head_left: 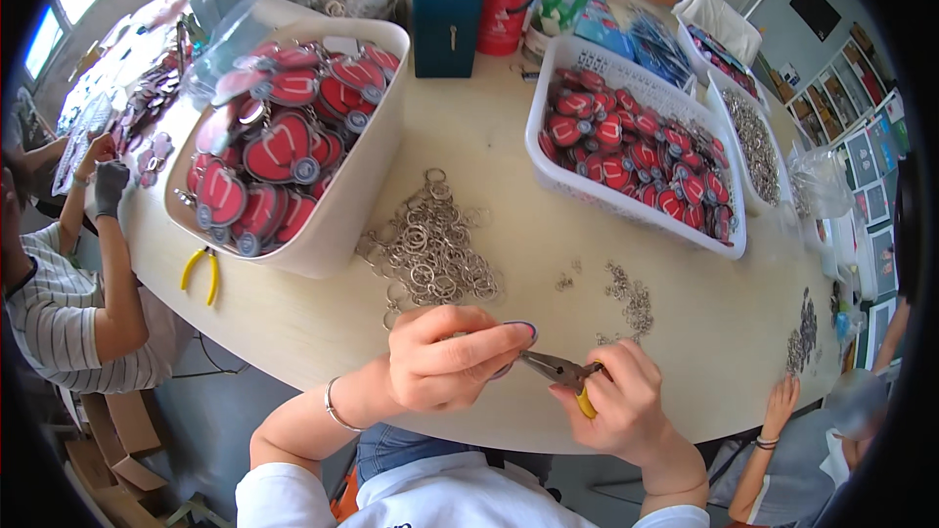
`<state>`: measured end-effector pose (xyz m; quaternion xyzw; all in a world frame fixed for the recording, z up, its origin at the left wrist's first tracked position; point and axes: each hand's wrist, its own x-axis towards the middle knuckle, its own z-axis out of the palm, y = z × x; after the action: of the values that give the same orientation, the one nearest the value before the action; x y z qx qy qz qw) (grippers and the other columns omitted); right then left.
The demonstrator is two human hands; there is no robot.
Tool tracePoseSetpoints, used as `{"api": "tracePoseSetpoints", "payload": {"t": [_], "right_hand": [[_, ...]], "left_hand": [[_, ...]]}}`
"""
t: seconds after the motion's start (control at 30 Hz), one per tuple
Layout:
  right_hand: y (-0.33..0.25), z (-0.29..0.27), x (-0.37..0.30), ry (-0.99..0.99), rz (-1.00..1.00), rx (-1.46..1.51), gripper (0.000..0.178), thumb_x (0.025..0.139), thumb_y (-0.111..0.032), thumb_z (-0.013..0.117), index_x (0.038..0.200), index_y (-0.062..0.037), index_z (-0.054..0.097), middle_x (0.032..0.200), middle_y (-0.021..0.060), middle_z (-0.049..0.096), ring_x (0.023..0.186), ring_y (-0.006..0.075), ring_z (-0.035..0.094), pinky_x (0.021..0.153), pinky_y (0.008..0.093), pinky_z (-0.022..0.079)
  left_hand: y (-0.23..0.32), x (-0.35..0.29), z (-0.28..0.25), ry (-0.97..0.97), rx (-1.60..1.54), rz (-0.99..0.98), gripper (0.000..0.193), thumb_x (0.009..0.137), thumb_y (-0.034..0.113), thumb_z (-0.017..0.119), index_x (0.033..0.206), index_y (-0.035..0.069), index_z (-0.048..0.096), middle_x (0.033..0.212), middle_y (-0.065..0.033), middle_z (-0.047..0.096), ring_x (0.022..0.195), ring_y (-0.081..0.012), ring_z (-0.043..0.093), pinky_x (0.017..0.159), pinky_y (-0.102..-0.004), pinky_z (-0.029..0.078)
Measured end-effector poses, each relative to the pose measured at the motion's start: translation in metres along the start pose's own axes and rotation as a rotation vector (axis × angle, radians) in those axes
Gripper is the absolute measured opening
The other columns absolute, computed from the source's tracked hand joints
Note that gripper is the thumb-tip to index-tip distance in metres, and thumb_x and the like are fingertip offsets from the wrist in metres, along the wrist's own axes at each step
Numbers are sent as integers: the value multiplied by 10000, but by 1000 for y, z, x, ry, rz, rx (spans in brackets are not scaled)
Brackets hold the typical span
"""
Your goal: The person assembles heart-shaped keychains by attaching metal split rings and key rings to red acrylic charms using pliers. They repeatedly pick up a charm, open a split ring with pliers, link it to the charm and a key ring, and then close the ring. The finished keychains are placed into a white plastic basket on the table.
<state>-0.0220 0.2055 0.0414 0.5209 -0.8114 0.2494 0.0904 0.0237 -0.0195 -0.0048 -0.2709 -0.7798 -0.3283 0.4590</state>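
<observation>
My left hand (455, 357) is closed, its thumb and fingers pinched together. A small dark-edged, pinkish bit shows at the fingertips; the fingers hide the rest, so I cannot tell what it is. My right hand (621, 396) grips pliers (556, 368) with yellow handles, their jaws pointing left and meeting my left fingertips. Just beyond my left hand lies a heap of metal key rings with short chains (435, 249). Small loose metal rings (636, 308) are scattered on the table past my right hand.
A deep white bin (367, 171) of red charms stands left, a shallower white basket (641, 225) of red charms right. Yellow-handled pliers (201, 275) lie near the left edge. A green box (447, 34) and red cup (500, 24) stand behind. Other people sit left, right and across.
</observation>
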Motion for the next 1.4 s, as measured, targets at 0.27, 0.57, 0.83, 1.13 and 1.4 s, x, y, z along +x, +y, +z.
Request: {"api": "tracePoseSetpoints", "payload": {"t": [0.27, 0.57, 0.83, 1.13, 1.4], "right_hand": [[20, 7, -4, 162, 181, 120, 307, 742, -200, 775, 667, 19, 573, 920, 119, 566, 774, 273, 542, 654, 362, 457], [51, 23, -42, 213, 272, 62, 207, 686, -119, 787, 800, 6, 668, 936, 112, 571, 795, 259, 539, 654, 342, 462], [68, 33, -50, 361, 381, 129, 245, 713, -163, 783, 745, 17, 619, 940, 119, 578, 782, 276, 538, 683, 386, 450], [80, 33, -52, 446, 584, 184, 142, 707, -74, 759, 755, 19, 664, 952, 137, 578, 878, 301, 572, 729, 366, 476], [81, 44, -39, 330, 531, 110, 123, 706, -64, 751, 779, 0, 677, 954, 123, 588, 895, 294, 565, 757, 377, 466]], "left_hand": [[-34, 80, -75, -8, 683, -152, 268, 734, -34, 614, 994, -5, 673, 1033, -134, 673, 898, -304, 643, 753, -392, 522], [-75, 112, -116, -482, 1336, -500, 378, 906, 226, 603, 1213, 5, 597, 1276, -187, 566, 1141, -355, 554, 926, -427, 465], [-99, 156, 81, -775, 722, -334, 282, 845, 309, 661, 992, 68, 661, 1019, -95, 678, 1030, -269, 612, 816, -380, 525], [-139, 137, 160, -768, 798, -459, 91, 799, 114, 644, 857, 109, 715, 870, -79, 718, 847, -244, 706, 674, -345, 557], [-132, 129, 143, -516, 662, -300, 80, 752, 37, 639, 785, 86, 692, 828, -119, 697, 847, -282, 688, 713, -371, 544]]}}
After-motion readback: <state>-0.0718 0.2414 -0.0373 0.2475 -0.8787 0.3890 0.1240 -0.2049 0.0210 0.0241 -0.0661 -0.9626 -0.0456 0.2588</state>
